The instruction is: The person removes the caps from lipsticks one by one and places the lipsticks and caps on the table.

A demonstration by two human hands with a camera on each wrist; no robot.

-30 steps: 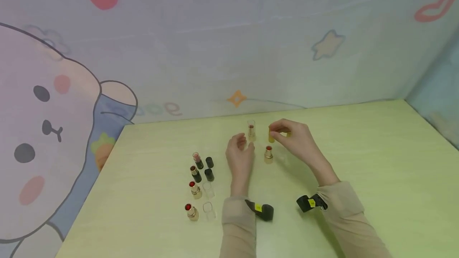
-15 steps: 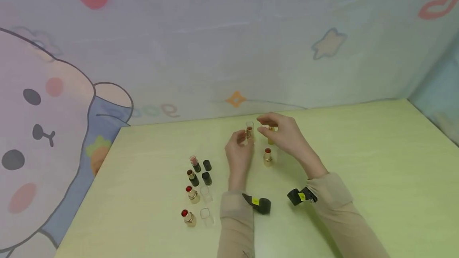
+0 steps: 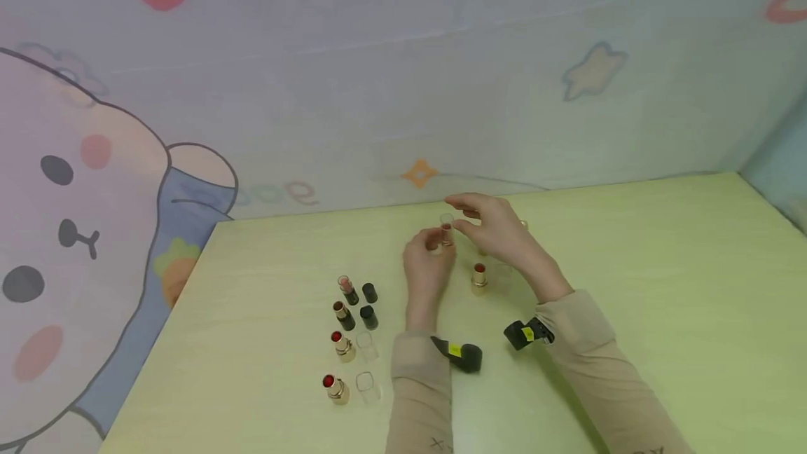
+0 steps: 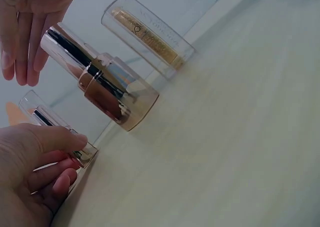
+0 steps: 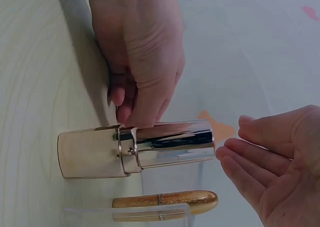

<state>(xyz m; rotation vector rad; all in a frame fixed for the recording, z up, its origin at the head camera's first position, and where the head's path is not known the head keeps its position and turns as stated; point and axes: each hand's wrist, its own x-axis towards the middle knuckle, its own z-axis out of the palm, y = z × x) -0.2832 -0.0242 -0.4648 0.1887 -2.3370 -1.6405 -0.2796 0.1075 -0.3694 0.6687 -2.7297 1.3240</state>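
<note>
At the back of the table, my left hand (image 3: 429, 258) pinches the base of an upright lipstick (image 3: 447, 235) with a clear cap over its top. The left wrist view shows the thumb and fingers of that hand (image 4: 35, 162) at the base. My right hand (image 3: 492, 226) hovers just right of the clear cap, thumb and fingers apart and holding nothing. Nearer stands an uncapped lipstick (image 3: 479, 280), rose gold in the right wrist view. A clear cap (image 4: 150, 37) stands beside it. A gold tube (image 5: 165, 204) shows behind that cap, mostly hidden by my right hand in the head view.
Uncapped lipsticks stand in a column on the left, two with black bases (image 3: 344, 317) and two gold ones (image 3: 336, 389). Beside them are black caps (image 3: 368, 317) and clear caps (image 3: 368, 387). A printed cloth (image 3: 353, 104) hangs along the table's back edge.
My right hand has let go of the gold tube, leaving it standing, and has moved left to the clear-capped lipstick. My left hand has stayed close to that lipstick's base. The head view has shifted slightly.
</note>
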